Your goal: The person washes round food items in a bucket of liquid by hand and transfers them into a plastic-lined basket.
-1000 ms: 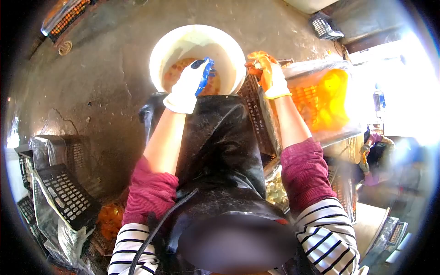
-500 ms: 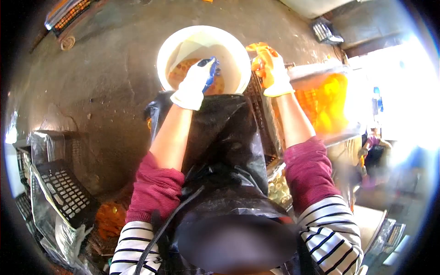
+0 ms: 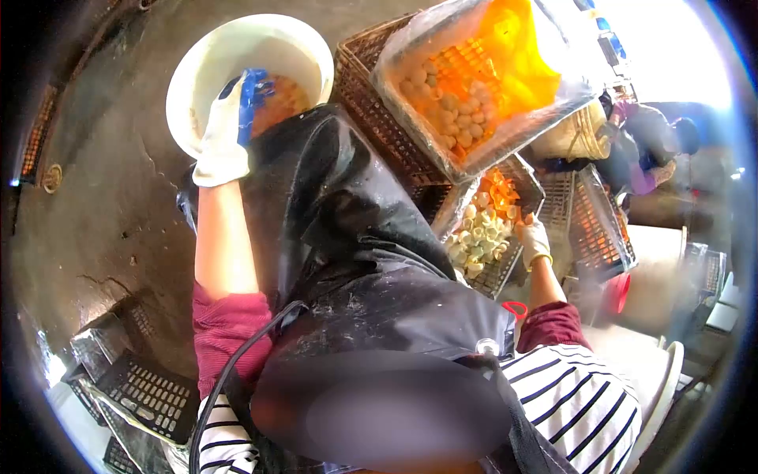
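Nearest, a black apron (image 3: 371, 276) covers the lap and knees, with a small red loop (image 3: 515, 308) at its edge. Beyond the loop, the right hand (image 3: 533, 238) has left its place near the bucket and swung out and back to the rim of a low crate (image 3: 496, 276); its fingertips are partly hidden, so whether they grip anything cannot be told. Heaped in that crate are pale cup-shaped pieces (image 3: 483, 241), with bright orange pieces (image 3: 499, 192) just beside the glove. The left hand (image 3: 223, 142), in its blue-palmed glove, is inside the white bucket (image 3: 197, 75), curled above wet, reddish-orange contents (image 3: 286, 103); what it holds, if anything, is hidden. So the hands are now well apart, where they had been near each other, and the right seems placed to deal with the crate rather than the bucket. Between them stand the covered knees and a plastic-lined crate (image 3: 418, 138) with round pale pieces (image 3: 460, 114) inside; a straight way from low crate to bucket would probably have to clear its corner. A brown crate (image 3: 359, 87) sits under and beside it, close to the bucket. Farther right, another crate (image 3: 596, 225) leans at a tilt, and past it another person (image 3: 651, 134) bends forward, blurred.
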Available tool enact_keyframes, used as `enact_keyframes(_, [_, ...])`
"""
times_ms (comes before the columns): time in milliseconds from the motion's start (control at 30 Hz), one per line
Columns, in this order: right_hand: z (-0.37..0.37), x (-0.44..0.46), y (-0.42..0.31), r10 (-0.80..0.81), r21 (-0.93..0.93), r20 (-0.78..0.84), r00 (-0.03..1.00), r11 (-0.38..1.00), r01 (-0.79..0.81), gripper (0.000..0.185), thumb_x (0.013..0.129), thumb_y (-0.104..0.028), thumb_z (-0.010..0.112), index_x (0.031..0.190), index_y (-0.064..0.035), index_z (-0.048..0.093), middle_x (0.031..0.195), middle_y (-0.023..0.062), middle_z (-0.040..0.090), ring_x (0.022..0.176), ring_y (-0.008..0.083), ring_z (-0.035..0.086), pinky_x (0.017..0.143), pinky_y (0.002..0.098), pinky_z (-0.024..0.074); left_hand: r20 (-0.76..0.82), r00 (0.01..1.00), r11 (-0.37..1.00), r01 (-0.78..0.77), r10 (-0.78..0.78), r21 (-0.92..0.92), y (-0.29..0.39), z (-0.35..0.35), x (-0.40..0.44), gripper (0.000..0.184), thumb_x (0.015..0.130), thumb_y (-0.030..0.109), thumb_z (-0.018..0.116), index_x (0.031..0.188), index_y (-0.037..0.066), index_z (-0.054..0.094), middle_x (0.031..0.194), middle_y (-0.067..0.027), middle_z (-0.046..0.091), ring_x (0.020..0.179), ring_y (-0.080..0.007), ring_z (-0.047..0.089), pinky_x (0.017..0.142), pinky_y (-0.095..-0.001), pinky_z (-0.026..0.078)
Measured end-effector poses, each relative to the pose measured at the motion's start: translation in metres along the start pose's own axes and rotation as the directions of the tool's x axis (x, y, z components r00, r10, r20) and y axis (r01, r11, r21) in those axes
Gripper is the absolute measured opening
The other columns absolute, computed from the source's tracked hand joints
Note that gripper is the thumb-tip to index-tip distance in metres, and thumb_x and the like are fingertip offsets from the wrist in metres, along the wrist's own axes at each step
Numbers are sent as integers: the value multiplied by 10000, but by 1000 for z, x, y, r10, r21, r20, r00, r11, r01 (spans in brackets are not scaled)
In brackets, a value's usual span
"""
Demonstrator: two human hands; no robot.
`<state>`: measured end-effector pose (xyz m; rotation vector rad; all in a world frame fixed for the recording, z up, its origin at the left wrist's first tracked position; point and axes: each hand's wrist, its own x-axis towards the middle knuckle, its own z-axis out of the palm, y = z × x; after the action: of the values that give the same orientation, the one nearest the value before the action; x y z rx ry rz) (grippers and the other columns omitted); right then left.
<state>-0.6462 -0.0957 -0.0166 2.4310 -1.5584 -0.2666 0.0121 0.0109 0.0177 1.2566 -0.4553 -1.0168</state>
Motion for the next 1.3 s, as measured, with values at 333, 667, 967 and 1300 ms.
enact_keyframes(333, [-86, 158, -184, -85, 618, 258, 962, 780, -97, 400, 763, -85, 594, 1163, -85, 583, 959, 127, 637, 809, 207, 596, 688, 305, 492, 44, 999, 1000, -11, 10, 22, -20, -7, 5, 340, 936, 290, 497, 1096, 8, 598, 1041, -107, 634, 907, -210, 608, 808, -306, 448])
enact_keyframes(667, [-36, 218, -158, -483, 287, 562, 672, 875, 389, 577, 525, -1, 721, 1075, -108, 583, 1016, 154, 634, 961, 330, 600, 777, 372, 492, -7, 995, 905, -86, 98, 417, -9, 17, -2, 351, 937, 291, 497, 1112, 1, 590, 1010, -107, 642, 873, -181, 607, 775, -281, 452])
enact_keyframes(967, [-148, 219, -237, -419, 527, 382, 824, 831, 178, 551, 752, -229, 646, 1268, -120, 486, 1135, 115, 584, 1075, 268, 541, 885, 327, 429, -32, 994, 845, -70, 102, 531, 17, 33, -21, 313, 923, 242, 508, 1131, 25, 597, 1036, -98, 643, 924, -154, 607, 807, -269, 460])
enact_keyframes(1300, [-153, 295, -400, -507, 815, -262, 821, 339, 469, 456, 841, -151, 639, 1278, -113, 513, 1218, 50, 551, 982, 112, 539, 848, 221, 440, -96, 993, 992, 73, -63, 101, -18, 10, 1, 174, 910, 231, 548, 946, 76, 618, 714, 42, 547, 586, -43, 471, 525, -176, 386])
